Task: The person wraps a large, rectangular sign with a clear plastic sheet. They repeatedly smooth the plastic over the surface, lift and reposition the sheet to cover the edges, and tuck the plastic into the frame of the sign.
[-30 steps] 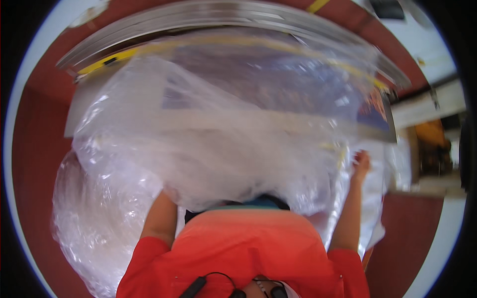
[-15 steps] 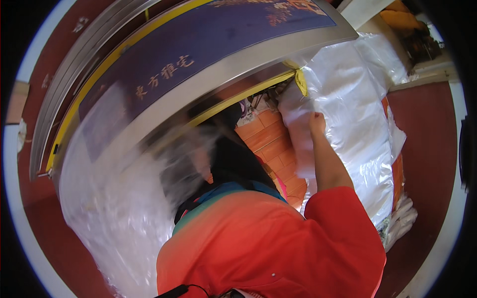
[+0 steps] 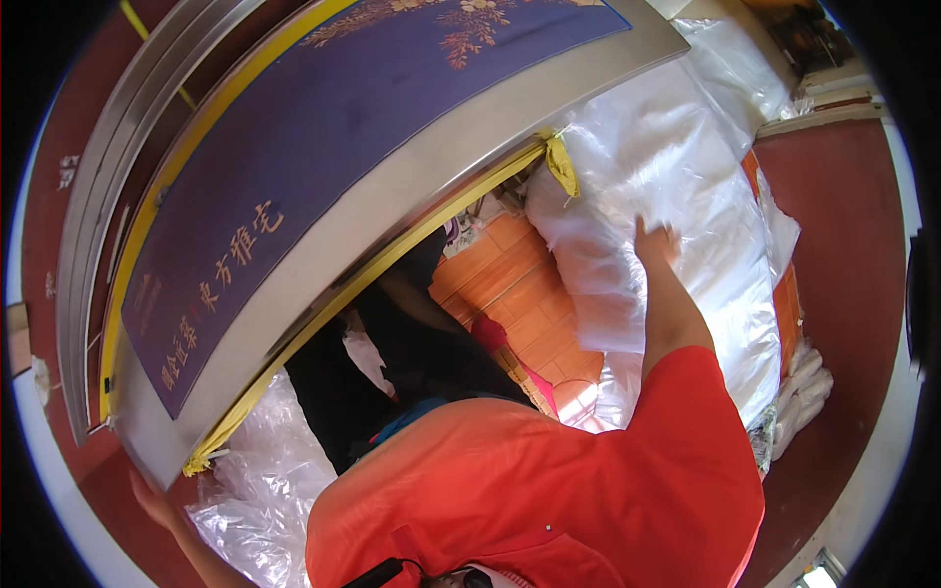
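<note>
My right hand rests on a tall stack of clear and white plastic bags to my right, its fingers apart and slightly blurred. At the far left, my left hand is beside the near left corner of a steel-edged table with a dark blue printed panel. Its fingers look stretched out, holding nothing that I can see. Crumpled clear plastic lies low at my left, between that arm and my legs.
Yellow cloth strips are tied along the table's near edge. Orange tiles show between the table and the bag stack. A bundle of white gloves lies at the stack's lower right, by a dark red surface.
The clear plastic that swept across the table's left side is now low at my left. My left hand shows at the table corner. My right hand's fingers have spread on the stack.
</note>
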A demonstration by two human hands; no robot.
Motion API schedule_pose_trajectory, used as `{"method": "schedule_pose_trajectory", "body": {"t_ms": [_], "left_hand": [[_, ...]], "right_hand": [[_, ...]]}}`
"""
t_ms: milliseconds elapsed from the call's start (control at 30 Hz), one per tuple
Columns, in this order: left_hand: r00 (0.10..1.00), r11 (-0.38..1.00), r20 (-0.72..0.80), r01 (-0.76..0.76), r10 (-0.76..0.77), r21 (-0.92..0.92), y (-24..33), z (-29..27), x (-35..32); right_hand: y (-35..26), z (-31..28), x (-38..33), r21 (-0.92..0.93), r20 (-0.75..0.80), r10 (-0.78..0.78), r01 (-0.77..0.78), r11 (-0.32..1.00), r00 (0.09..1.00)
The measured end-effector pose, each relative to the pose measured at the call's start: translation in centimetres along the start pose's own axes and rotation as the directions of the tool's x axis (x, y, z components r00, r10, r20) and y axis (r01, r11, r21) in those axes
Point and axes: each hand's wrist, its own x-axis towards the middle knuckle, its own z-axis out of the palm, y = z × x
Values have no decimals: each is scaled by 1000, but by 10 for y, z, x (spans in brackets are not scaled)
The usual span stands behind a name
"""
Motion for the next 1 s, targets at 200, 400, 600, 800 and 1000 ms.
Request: {"method": "schedule_pose_trajectory", "body": {"t_ms": [200,400,600,800,1000], "left_hand": [[667,672,82,-733,740,-106,308,100,75],[753,754,66,-644,655,-128,307,112,90],[741,734,14,-662,671,-154,317,109,83],[281,160,88,-245,956,-956,444,89,-46],[-242,182,183,-27,953,-983,445,97,-85]], "right_hand": [[-127,-37,10,-255,-215,-703,656,710,678],[-102,-25,-8,-458,-75,-912,798,392,404],[-121,-59,-168,186,293,-941,955,231,170],[-116,-193,-296,314,15,-981,932,-179,-193],[-98,-251,-259,285,140,-915,901,-328,-377]]}}
